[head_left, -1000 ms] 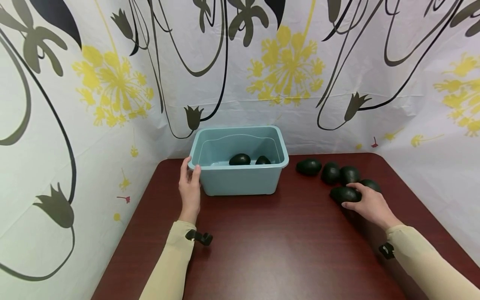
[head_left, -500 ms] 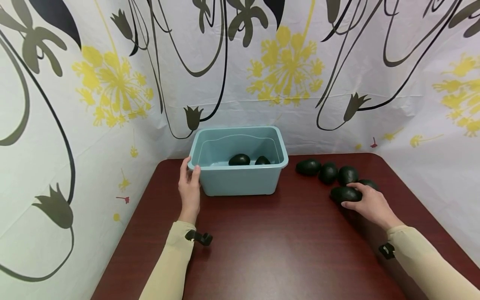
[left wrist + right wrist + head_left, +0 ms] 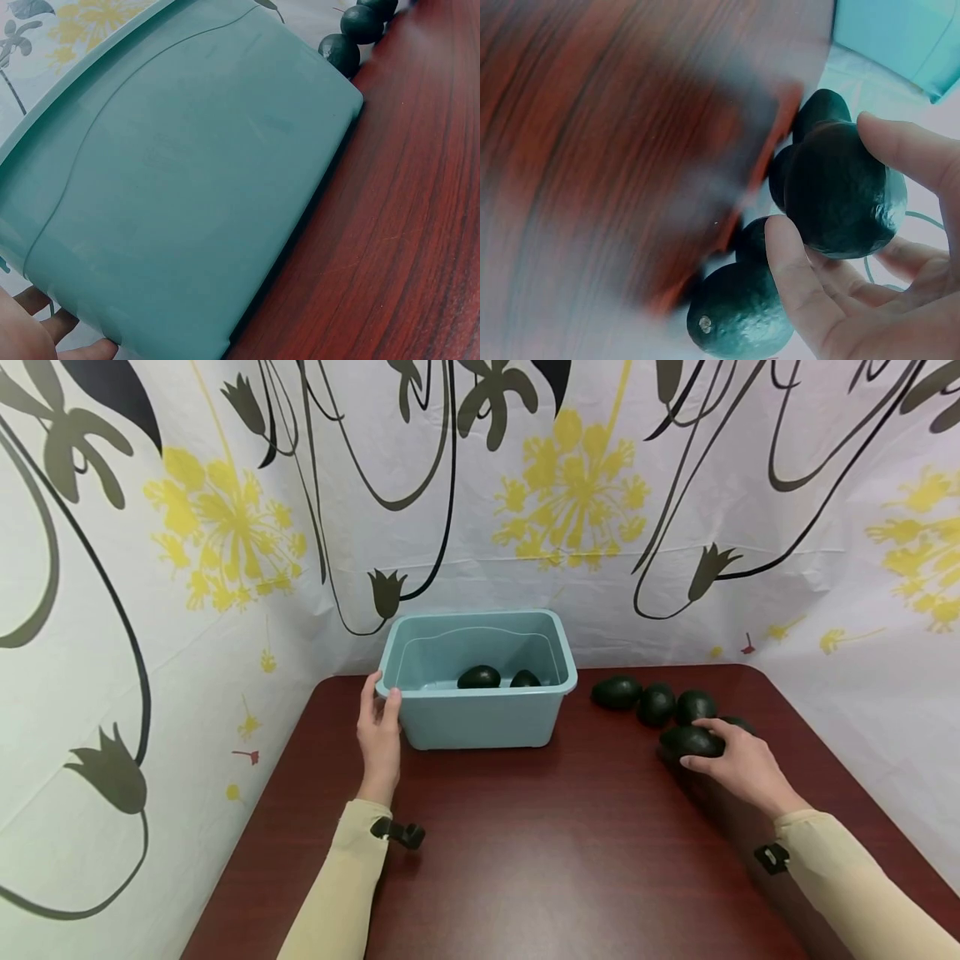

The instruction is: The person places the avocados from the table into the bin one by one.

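Along the back and sides hangs a flowered cloth; before it is a red-brown table with a blue bin near its far edge. The left hand holds the bin's near left corner. The right hand grips an avocado, lifted or not, hard to tell. Four more avocados lie beyond, one mostly behind that hand; two avocados sit inside the bin.
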`<state>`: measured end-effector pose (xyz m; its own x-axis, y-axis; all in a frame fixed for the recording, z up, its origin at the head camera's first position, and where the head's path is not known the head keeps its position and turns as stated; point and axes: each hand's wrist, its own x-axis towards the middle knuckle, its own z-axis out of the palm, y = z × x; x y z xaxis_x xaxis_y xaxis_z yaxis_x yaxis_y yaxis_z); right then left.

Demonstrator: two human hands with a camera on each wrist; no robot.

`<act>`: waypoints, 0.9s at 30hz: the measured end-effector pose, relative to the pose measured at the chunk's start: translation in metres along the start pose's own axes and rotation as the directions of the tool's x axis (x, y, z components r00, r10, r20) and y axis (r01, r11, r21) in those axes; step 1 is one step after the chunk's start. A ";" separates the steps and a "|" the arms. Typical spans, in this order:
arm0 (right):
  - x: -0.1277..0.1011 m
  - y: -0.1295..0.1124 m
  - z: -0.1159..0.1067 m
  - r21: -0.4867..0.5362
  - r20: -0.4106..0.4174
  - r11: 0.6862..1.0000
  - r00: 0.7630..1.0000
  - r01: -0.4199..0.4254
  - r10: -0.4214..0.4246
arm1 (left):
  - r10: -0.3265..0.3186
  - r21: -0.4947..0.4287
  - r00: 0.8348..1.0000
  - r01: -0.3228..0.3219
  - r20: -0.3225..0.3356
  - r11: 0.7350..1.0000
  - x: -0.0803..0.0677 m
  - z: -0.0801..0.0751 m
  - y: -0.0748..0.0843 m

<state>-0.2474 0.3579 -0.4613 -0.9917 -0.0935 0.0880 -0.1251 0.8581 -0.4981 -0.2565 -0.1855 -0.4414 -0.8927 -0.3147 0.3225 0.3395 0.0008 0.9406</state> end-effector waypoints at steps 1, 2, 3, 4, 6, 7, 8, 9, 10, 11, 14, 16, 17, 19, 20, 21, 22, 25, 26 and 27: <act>0.000 -0.001 -0.001 0.003 -0.005 1.000 1.000 0.000 0.000 | -0.002 0.001 1.000 0.002 -0.001 1.000 0.000 0.000 0.000; -0.001 -0.002 -0.001 0.005 -0.012 1.000 1.000 -0.001 0.001 | -0.003 0.002 1.000 0.003 -0.001 1.000 0.000 0.000 0.000; -0.001 -0.003 -0.002 0.005 -0.019 1.000 1.000 -0.001 0.001 | -0.004 0.003 1.000 0.004 -0.002 1.000 0.000 0.000 0.000; -0.002 -0.004 -0.002 0.006 -0.025 1.000 1.000 -0.001 0.002 | -0.005 0.004 1.000 0.005 -0.002 1.000 0.000 0.000 0.000; -0.003 -0.006 -0.003 0.008 -0.036 1.000 0.999 0.000 0.000 | -0.006 0.007 1.000 0.006 -0.004 1.000 0.000 0.000 0.001; -0.003 -0.006 -0.003 0.008 -0.042 1.000 0.999 0.001 -0.001 | -0.007 0.009 1.000 0.007 -0.005 1.000 0.000 0.000 0.001; -0.004 -0.007 -0.003 0.008 -0.048 1.000 0.999 0.004 -0.003 | -0.008 0.010 1.000 0.008 -0.006 1.000 0.000 0.000 0.001; -0.004 -0.008 -0.003 0.009 -0.054 1.000 0.999 0.004 -0.004 | -0.009 0.012 1.000 0.009 -0.006 1.000 0.000 0.000 0.001; -0.005 -0.009 -0.004 0.010 -0.059 1.000 0.998 0.007 -0.006 | -0.010 0.014 1.000 0.010 -0.008 1.000 0.000 0.001 0.001; -0.005 -0.010 -0.004 0.013 -0.061 1.000 0.998 0.008 -0.007 | -0.012 0.016 1.000 0.012 -0.009 1.000 0.000 0.001 0.001; -0.007 -0.014 -0.005 0.022 -0.067 1.000 0.998 0.014 -0.012 | -0.016 0.020 1.000 0.016 -0.014 1.000 -0.001 0.001 0.001; -0.008 -0.016 -0.005 0.030 -0.067 0.999 0.998 0.016 -0.014 | -0.014 0.022 1.000 0.015 -0.015 1.000 0.000 0.001 0.001; -0.008 -0.016 -0.005 0.034 -0.065 0.999 0.998 0.016 -0.014 | -0.013 0.023 1.000 0.013 -0.016 1.000 0.000 0.001 0.001; -0.009 -0.018 -0.006 0.037 -0.068 0.999 0.998 0.019 -0.016 | -0.010 0.023 1.000 0.011 -0.016 1.000 0.000 0.001 0.001; -0.009 -0.019 -0.006 0.038 -0.071 0.999 0.997 0.020 -0.018 | -0.008 0.020 1.000 0.009 -0.014 1.000 0.000 0.001 0.001; -0.009 -0.021 -0.007 0.040 -0.073 0.999 0.997 0.023 -0.020 | -0.008 0.019 1.000 0.008 -0.013 1.000 0.000 0.001 0.001; -0.010 -0.022 -0.007 0.042 -0.075 0.999 0.997 0.025 -0.022 | -0.008 0.018 1.000 0.009 -0.013 1.000 -0.001 0.001 0.001; -0.011 -0.027 -0.008 0.049 -0.084 0.998 0.996 0.035 -0.031 | -0.007 0.013 1.000 0.007 -0.010 1.000 -0.001 0.001 0.001; -0.011 -0.028 -0.009 0.051 -0.086 0.998 0.996 0.037 -0.033 | -0.005 0.012 1.000 0.005 -0.009 1.000 -0.001 0.001 0.001; -0.011 -0.030 -0.009 0.055 -0.088 0.998 0.995 0.041 -0.036 | -0.004 0.012 1.000 0.004 -0.008 1.000 -0.001 0.001 0.002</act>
<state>-0.2321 0.3380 -0.4398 -0.9802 -0.0789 0.1815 -0.1666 0.8245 -0.5409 -0.2556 -0.1848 -0.4400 -0.8917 -0.3225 0.3176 0.3319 0.0111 0.9433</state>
